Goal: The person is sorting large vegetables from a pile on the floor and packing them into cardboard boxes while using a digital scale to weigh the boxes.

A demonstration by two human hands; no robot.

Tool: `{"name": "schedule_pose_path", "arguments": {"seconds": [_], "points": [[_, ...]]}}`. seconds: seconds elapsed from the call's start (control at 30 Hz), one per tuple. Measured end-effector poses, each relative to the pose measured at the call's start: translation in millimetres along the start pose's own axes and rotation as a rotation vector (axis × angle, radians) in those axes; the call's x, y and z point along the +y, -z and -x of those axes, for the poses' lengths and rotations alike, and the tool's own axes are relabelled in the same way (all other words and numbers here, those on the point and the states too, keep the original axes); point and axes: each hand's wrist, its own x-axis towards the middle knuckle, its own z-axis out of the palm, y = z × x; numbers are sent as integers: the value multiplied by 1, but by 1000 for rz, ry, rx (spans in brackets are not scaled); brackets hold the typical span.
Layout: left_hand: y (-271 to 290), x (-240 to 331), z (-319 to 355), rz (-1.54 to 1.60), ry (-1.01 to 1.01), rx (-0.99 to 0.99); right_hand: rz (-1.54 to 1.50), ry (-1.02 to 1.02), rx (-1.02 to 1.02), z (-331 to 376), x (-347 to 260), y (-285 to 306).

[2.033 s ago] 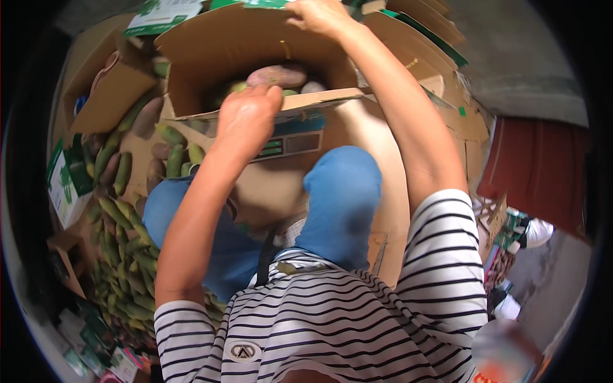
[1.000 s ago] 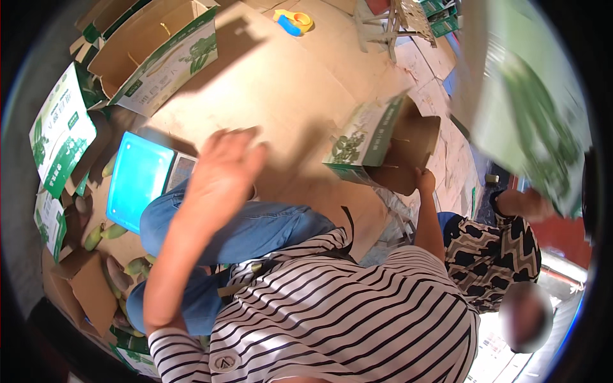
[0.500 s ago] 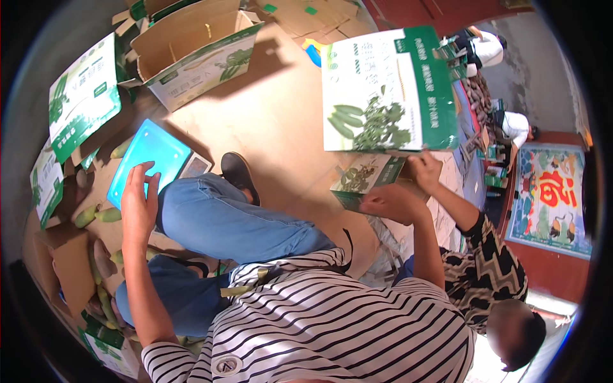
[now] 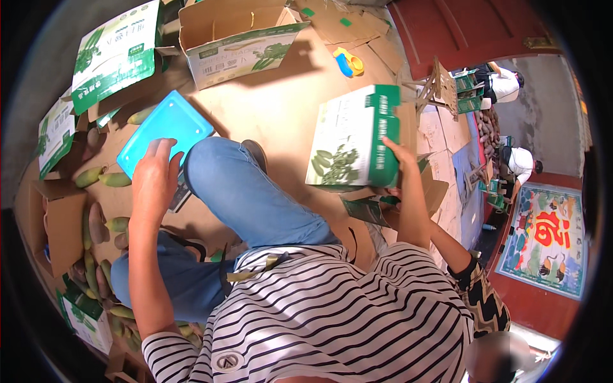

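My left hand (image 4: 155,177) is open, fingers bent, at the near edge of the bright blue tray (image 4: 167,124) of a scale; I cannot tell whether it touches. Beside my raised knee, part of the scale's dark base shows. On the right, my right hand (image 4: 403,159) grips the green side of a white-and-green carton (image 4: 345,143) printed with green radishes. The carton hangs tilted above the floor. A co-worker's arm (image 4: 452,249) reaches in from the lower right behind my forearm; that hand is mostly hidden near the carton's underside.
A large open carton (image 4: 246,59) stands ahead, with another open carton (image 4: 118,54) left of it. Green radishes (image 4: 90,177) lie on the left floor near a small brown box (image 4: 60,223). A blue-and-yellow tape dispenser (image 4: 348,62) lies ahead. Other people (image 4: 507,86) work at far right.
The carton came down and nearer from the co-worker's side, and my right hand has closed on its edge. The view shifted; my left hand stays by the blue tray.
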Motion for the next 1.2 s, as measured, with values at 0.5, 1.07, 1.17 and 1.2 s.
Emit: {"name": "schedule_pose_path", "arguments": {"seconds": [0.5, 1.07, 1.17, 1.2], "points": [[-6, -5, -2, -72, 14, -35, 774, 602, 119, 51, -35, -106], [-15, -16, 14, -191, 47, -51, 971, 1813, -532, 228, -321, -259], [-19, -30, 6, -313, 223, -206, 1016, 2025, -602, 217, -302, -340], [-16, -33, -7, -316, 349, -444, 1027, 2078, -617, 210, -291, -365]]}}
